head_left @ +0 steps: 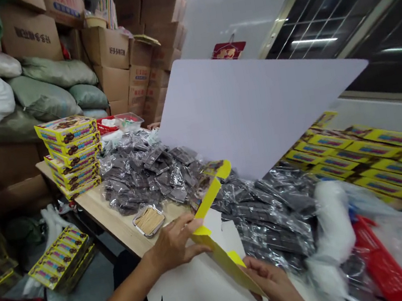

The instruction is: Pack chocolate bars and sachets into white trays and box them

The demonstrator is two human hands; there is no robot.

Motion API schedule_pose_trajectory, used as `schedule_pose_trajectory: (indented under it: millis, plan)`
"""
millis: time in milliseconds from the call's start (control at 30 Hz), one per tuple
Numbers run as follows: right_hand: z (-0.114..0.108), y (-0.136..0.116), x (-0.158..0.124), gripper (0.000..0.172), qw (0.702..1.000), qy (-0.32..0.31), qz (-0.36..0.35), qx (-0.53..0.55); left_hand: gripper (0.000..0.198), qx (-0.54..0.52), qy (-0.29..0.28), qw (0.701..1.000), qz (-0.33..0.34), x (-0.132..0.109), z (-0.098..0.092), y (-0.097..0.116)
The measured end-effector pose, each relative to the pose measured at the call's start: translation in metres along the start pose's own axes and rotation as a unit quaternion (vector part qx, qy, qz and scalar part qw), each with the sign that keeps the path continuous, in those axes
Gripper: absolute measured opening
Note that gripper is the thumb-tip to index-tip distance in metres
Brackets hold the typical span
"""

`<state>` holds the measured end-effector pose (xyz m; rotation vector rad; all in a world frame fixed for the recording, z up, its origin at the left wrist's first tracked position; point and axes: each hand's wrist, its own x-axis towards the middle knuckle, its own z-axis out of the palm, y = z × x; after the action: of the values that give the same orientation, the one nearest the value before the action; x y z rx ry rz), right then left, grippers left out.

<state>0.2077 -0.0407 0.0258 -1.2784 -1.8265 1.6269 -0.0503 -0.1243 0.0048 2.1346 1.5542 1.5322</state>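
Note:
A partly folded cardboard box point(204, 292), white inside with yellow printed flaps, lies across the near edge of the table. My left hand point(173, 244) grips its raised yellow side wall near the far corner, thumb on one face and fingers on the other. Lower down the same wall, my right hand point(269, 282) pinches the near corner by a small yellow tab. One printed flap stands up beyond my left hand. Small grey packets in clear plastic point(150, 168) are heaped just behind the box. Left of the box sits a small tray of wooden sticks point(149, 221).
Finished yellow boxes point(73, 153) are stacked at the table's left end, with more point(369, 154) along the right. A large white board point(255, 106) leans behind the heap. A red plastic basket point(386, 258) is at right. Sacks point(43, 94) and cartons point(108, 48) fill the back left.

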Motion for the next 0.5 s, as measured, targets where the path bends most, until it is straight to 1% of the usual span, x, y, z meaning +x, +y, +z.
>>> schedule_pose_trajectory:
  millis: [33, 67, 133, 200, 267, 333, 367, 433, 500]
  plan:
    - [0.003, -0.002, 0.000, 0.062, 1.000, 0.005, -0.002, 0.006, 0.054, 0.011, 0.016, 1.000, 0.012, 0.001, 0.002, 0.000]
    - [0.005, -0.005, 0.000, 0.059, 1.000, 0.011, -0.008, 0.009, 0.050, 0.021, 0.026, 0.999, 0.018, 0.002, 0.002, 0.000]
    - [0.007, -0.010, -0.001, 0.053, 1.000, 0.012, -0.019, -0.002, 0.057, 0.044, 0.024, 0.999, 0.016, 0.006, 0.000, -0.002]
    - [0.008, -0.015, -0.001, 0.048, 0.999, -0.012, -0.023, -0.036, 0.066, 0.067, 0.006, 0.998, -0.007, 0.012, -0.003, -0.004]
    - [0.010, -0.020, -0.004, 0.048, 0.997, -0.045, -0.027, -0.065, 0.062, 0.079, 0.001, 0.996, -0.052, 0.017, -0.003, -0.007]
    - [0.014, -0.024, -0.008, 0.051, 0.996, -0.062, -0.040, -0.050, 0.052, 0.072, 0.024, 0.993, -0.089, 0.019, 0.001, -0.009]
    - [0.017, -0.027, -0.010, 0.053, 0.997, -0.060, -0.049, -0.028, 0.050, 0.064, 0.040, 0.993, -0.095, 0.019, 0.004, -0.010]
    - [0.022, -0.030, -0.014, 0.058, 0.997, -0.046, -0.059, 0.016, 0.047, 0.053, 0.074, 0.992, -0.083, 0.015, 0.009, -0.007]
    - [0.027, -0.031, -0.014, 0.062, 0.998, -0.041, -0.043, 0.029, 0.046, 0.052, 0.099, 0.991, -0.068, 0.009, 0.014, -0.003]
